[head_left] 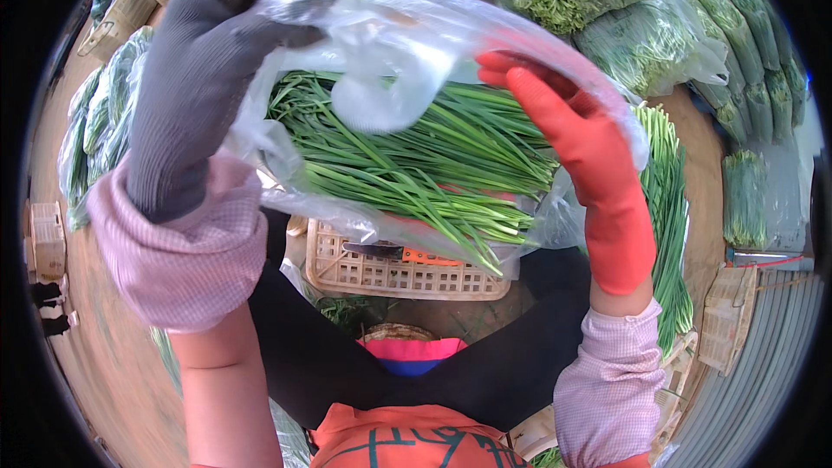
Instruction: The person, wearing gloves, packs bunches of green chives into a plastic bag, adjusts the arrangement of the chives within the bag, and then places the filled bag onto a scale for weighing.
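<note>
At twelve, a clear plastic bag (407, 13) arches over the long, flat-leaved green bundle (425, 152), apparently lifted to spread its film. The grey-gloved left hand (221, 48), at eleven, has veiled fingers, grip unclear; the red-gloved right hand's (594, 147), at one, are loosely spread.

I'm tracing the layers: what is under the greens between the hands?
Clear plastic shows beneath the near edge of the greens, and, lower, a crate with a knife. Whatever lies under the middle of the pile is covered.
</note>
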`<state>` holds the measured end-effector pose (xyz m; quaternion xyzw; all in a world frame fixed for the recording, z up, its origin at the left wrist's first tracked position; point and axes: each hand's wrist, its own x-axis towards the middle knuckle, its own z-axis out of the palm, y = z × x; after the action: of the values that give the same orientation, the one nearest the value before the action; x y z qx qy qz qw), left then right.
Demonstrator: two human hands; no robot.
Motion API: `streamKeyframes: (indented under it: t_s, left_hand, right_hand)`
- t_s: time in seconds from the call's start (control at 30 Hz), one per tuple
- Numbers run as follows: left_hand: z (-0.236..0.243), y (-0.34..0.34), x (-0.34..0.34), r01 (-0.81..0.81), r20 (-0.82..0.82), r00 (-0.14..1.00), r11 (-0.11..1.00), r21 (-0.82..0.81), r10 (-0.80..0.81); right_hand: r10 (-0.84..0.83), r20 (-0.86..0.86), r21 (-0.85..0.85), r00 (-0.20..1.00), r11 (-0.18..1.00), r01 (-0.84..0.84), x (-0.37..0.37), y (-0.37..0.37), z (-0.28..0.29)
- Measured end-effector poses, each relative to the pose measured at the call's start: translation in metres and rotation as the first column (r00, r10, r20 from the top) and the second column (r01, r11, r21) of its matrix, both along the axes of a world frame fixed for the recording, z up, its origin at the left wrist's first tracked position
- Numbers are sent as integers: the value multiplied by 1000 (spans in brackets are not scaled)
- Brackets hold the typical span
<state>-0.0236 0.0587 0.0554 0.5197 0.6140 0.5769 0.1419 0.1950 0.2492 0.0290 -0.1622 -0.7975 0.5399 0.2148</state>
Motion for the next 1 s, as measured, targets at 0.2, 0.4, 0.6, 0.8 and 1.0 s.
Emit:
streamKeyframes:
  t_s: [0.2,0.4,0.6,0.8,1.0]
  left_hand:
    - [-10,19,18,-66,166,983,997,-49,73]
    - [-9,1,8,-121,419,903,992,30,98]
    - [-7,-18,-6,-300,-437,885,913,-277,158]
    - [-12,-21,-8,-407,-522,820,880,-247,233]
    - [-16,-9,6,-269,-137,958,954,-129,252]
  right_hand:
    - [-11,-119,66,993,998,19,-16,2,-26]
    - [-151,332,232,931,970,75,-8,-18,-62]
    - [-186,236,604,954,797,6,1,11,-122]
    - [-147,286,667,947,740,-86,0,7,-139]
    - [-53,740,534,670,651,-539,12,-40,-138]
